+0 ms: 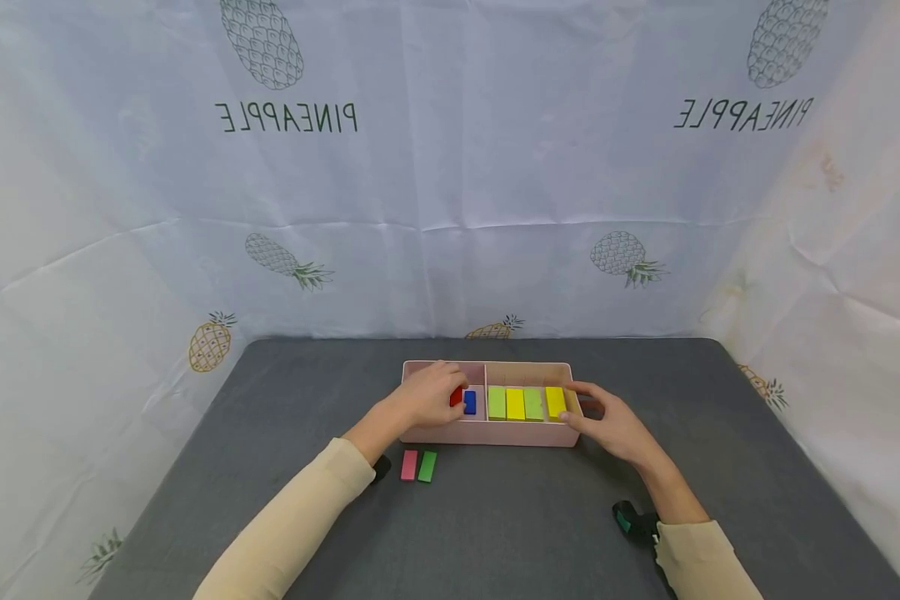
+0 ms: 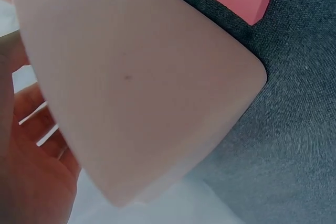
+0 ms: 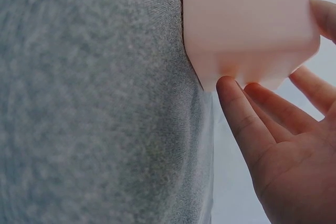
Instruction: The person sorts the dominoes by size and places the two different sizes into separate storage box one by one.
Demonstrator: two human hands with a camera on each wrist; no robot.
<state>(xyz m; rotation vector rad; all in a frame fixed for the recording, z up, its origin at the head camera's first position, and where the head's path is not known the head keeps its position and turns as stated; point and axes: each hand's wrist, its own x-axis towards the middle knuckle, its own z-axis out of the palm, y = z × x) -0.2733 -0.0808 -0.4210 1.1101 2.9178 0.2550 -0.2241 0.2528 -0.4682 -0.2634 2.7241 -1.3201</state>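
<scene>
My left hand (image 1: 423, 397) pinches a red block (image 1: 457, 396) inside the pink box (image 1: 487, 433) at frame centre; my right hand (image 1: 607, 422) (fingers relaxed) touches its right end.

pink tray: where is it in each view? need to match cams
Head: pink tray at table centre, between both hands.
Left wrist: its pale pink corner fills the frame's centre and left.
Right wrist: its end sits top right, above the fingers.
Shared landmark: the grey table cover, also seen at and.
</scene>
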